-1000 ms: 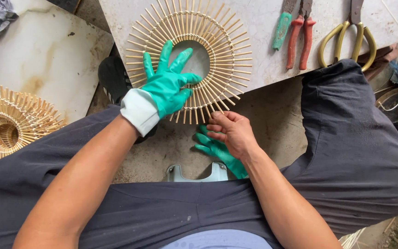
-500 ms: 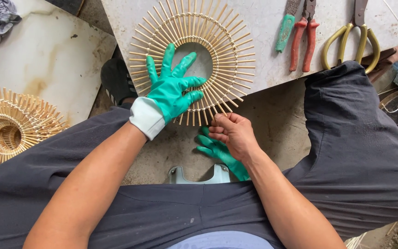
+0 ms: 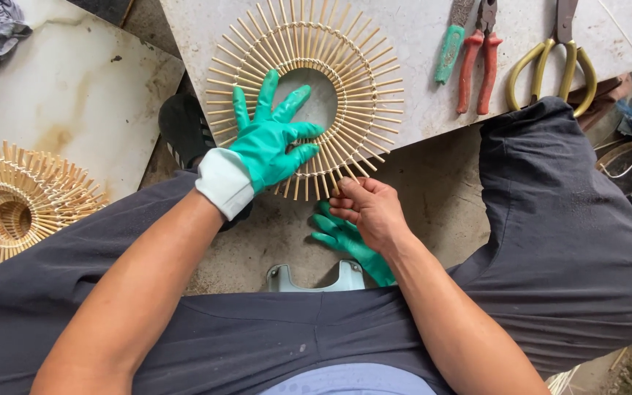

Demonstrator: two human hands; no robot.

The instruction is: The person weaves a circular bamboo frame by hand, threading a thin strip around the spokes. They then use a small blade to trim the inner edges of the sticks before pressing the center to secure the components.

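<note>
Barely shifted in the last second, a round sunburst frame of pale bamboo sticks (image 3: 309,95) lies on the slab edge under both hands.
Left hand (image 3: 272,146), in a green rubber glove, presses flat and splayed; bare right hand (image 3: 367,212) pinches stick ends at the lower rim, above a loose green glove (image 3: 349,245).

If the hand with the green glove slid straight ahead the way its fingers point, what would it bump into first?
Probably nothing soon: the left hand already lies on the bamboo sunburst ring, its fingers aiming up-right across the ring's open middle toward the far sticks.
</note>
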